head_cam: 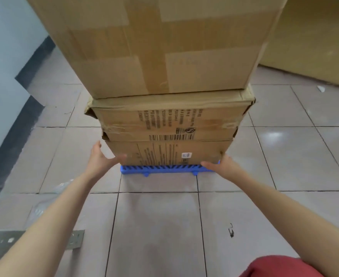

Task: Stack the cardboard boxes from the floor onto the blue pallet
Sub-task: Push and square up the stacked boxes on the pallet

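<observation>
the stack of three boxes [164, 116] sits on the blue pallet [164, 169] straight ahead, its long side running across, with the open left hand [102, 158] and open right hand [223, 165] flanking the bottom box [164, 152], about equally near, gripping nothing.

Bright, even light; glare on the floor tiles [274, 134]; soft blur, wide-angle edge distortion.

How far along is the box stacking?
Three boxes already sit stacked on the blue pallet: bottom box, middle box, top box. Both hands, left hand and right hand, are open at the bottom box's corners. No loose boxes show on the floor.
</observation>
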